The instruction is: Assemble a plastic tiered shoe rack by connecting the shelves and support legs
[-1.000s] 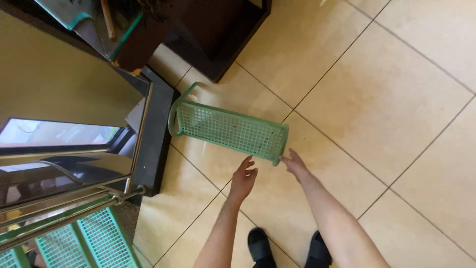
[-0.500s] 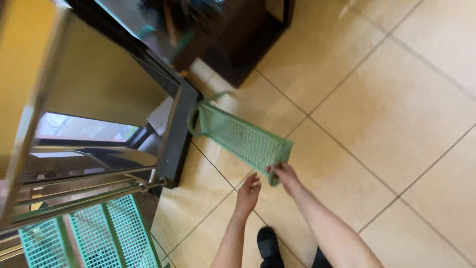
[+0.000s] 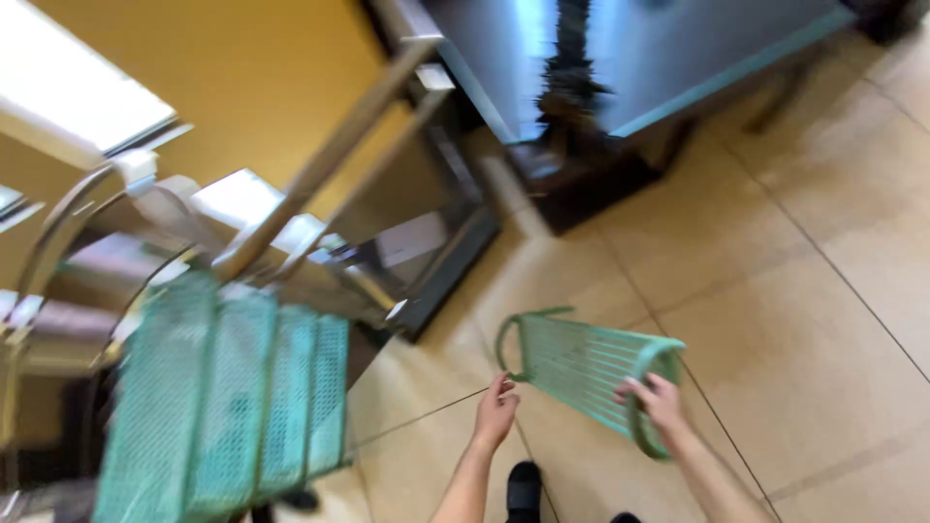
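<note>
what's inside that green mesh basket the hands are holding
Nothing shows inside the green mesh basket; floor tile is visible through its mesh. The right hand covers part of the rim; the picture is blurred.

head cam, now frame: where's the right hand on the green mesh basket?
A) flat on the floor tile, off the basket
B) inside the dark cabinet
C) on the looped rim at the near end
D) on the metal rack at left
C: the right hand has its fingers curled over the looped rim at the near end of the green mesh basket, while the left hand is at the basket's other side.
</note>
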